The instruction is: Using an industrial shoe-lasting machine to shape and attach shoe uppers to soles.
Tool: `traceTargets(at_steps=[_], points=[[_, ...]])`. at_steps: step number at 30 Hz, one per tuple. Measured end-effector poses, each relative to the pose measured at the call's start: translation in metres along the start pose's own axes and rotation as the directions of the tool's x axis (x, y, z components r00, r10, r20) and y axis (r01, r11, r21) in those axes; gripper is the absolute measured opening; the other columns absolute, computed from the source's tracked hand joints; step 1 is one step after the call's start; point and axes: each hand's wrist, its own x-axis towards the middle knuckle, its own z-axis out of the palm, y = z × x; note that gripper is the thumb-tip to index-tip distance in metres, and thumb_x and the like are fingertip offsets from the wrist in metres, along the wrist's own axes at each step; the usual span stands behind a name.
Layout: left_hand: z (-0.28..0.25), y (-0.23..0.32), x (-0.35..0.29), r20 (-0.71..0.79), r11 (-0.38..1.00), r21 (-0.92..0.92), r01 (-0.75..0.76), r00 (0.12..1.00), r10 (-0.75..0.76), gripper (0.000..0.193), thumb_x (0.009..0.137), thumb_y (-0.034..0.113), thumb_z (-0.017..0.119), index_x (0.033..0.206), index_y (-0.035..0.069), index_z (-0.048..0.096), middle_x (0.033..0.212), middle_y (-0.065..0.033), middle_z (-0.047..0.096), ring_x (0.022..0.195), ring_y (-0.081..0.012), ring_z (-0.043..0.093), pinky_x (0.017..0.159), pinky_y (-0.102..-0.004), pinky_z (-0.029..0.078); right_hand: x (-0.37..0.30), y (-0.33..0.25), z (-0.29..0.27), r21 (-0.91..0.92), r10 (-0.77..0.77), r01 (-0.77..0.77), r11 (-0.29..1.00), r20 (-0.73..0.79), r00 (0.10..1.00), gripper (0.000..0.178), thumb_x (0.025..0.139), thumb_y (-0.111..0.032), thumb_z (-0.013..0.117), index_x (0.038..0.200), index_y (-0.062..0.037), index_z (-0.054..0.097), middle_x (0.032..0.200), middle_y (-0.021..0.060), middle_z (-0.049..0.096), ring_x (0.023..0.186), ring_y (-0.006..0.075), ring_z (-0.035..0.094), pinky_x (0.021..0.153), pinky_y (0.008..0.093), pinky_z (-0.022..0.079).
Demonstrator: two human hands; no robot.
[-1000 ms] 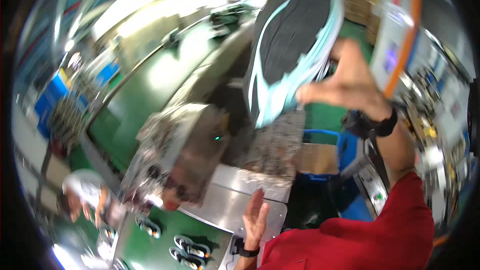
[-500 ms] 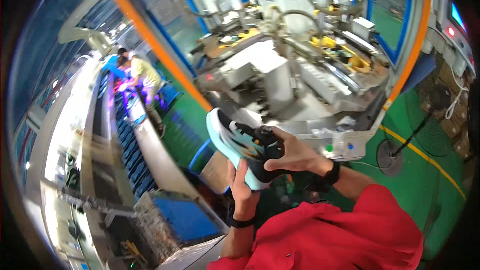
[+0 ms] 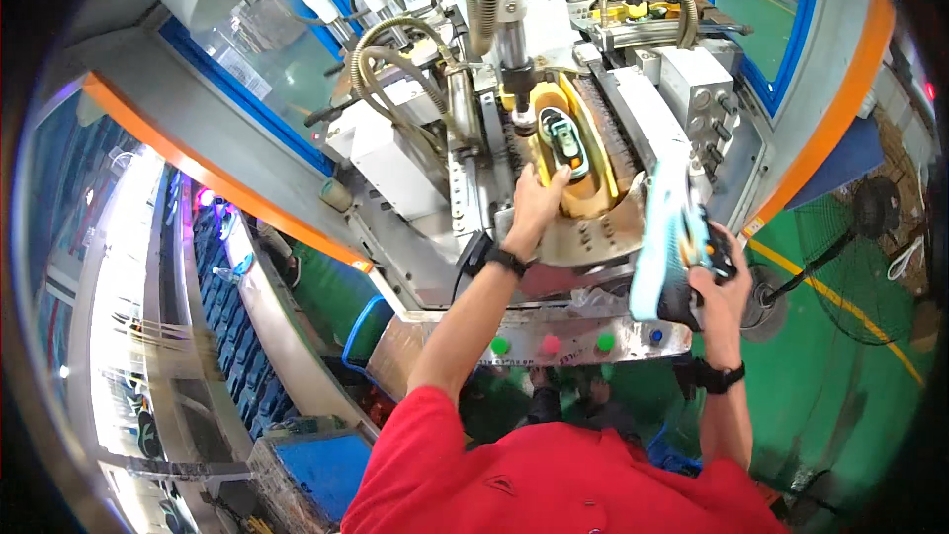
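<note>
A sneaker (image 3: 664,247) with a pale aqua sole and black upper is held in my right hand (image 3: 724,287), smeared by motion, with its sole facing left. My left hand (image 3: 537,206) reaches into the machine, at the near left edge of a yellow padded mold (image 3: 591,200). Its thumb and fingers are apart, the thumb at the near end of a second shoe (image 3: 564,141). That shoe is black and pale aqua and lies inside the mold, between the yellow side pads. A metal press rod (image 3: 516,64) stands just left of the mold's far end.
Coiled hoses (image 3: 381,64) and metal blocks flank the mold. Colored push buttons (image 3: 551,344) line the machine's front panel. An orange-edged frame post (image 3: 835,109) rises at right, near a black floor fan (image 3: 858,227). A conveyor (image 3: 232,326) runs along the left.
My left hand has let go of the sneaker and reached forward to the mold. The sneaker has moved to the right in my right hand. The view has turned to the machine.
</note>
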Motion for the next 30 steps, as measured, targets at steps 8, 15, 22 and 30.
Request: traceTargets(at_steps=[8, 15, 22, 30], points=[[0.054, -0.024, 0.137, -0.090, 0.959, 0.233, 0.164, 0.985, -0.146, 0.087, 0.075, 0.024, 0.072, 0.138, -0.014, 0.025, 0.130, -0.0358, 0.047, 0.118, -0.0442, 0.051, 0.099, -0.0432, 0.044, 0.025, -0.025, -0.022, -0.201, -0.093, 0.034, 0.979, -0.293, 0.951, 0.057, 0.072, -0.012, 0.068, 0.125, 0.0032, 0.054, 0.112, 0.0081, 0.059, 0.098, 0.0164, 0.057, 0.090, 0.0293, 0.045], [-0.066, -0.019, 0.090, 0.246, 0.664, -0.611, 0.431, 0.901, -0.358, 0.022, 0.077, 0.007, 0.072, 0.095, -0.003, 0.064, 0.095, -0.0151, 0.068, 0.087, -0.0222, 0.067, 0.076, -0.0363, 0.055, 0.148, -0.060, 0.063, -0.518, -0.170, 0.132, 0.845, -0.026, 0.985, 0.045, 0.073, -0.009, 0.068, 0.115, 0.0044, 0.059, 0.097, 0.0077, 0.064, 0.084, 0.0138, 0.059, 0.076, 0.0266, 0.049], [-0.237, 0.011, -0.139, 0.368, 0.479, -0.766, 0.430, 0.903, -0.222, 0.042, 0.084, 0.004, 0.067, 0.123, -0.006, 0.052, 0.108, -0.0089, 0.063, 0.093, -0.0178, 0.064, 0.084, -0.0329, 0.052, 0.238, -0.006, 0.259, -0.941, 0.326, 0.185, 0.283, 0.276, 0.904, 0.064, 0.062, -0.036, 0.076, 0.107, 0.0065, 0.061, 0.110, 0.0273, 0.063, 0.105, 0.0349, 0.063, 0.085, 0.0395, 0.051], [-0.323, -0.017, -0.339, -0.291, 0.558, -0.825, 0.093, 0.776, -0.559, 0.049, 0.083, -0.002, 0.061, 0.129, -0.008, 0.047, 0.114, -0.0097, 0.060, 0.102, -0.0176, 0.060, 0.090, -0.0286, 0.048, 0.200, 0.145, 0.353, -0.944, 0.077, 0.214, 0.250, 0.240, 0.968, 0.059, 0.077, -0.018, 0.062, 0.126, 0.0079, 0.044, 0.104, 0.0251, 0.066, 0.095, 0.0378, 0.067, 0.080, 0.0443, 0.054]])
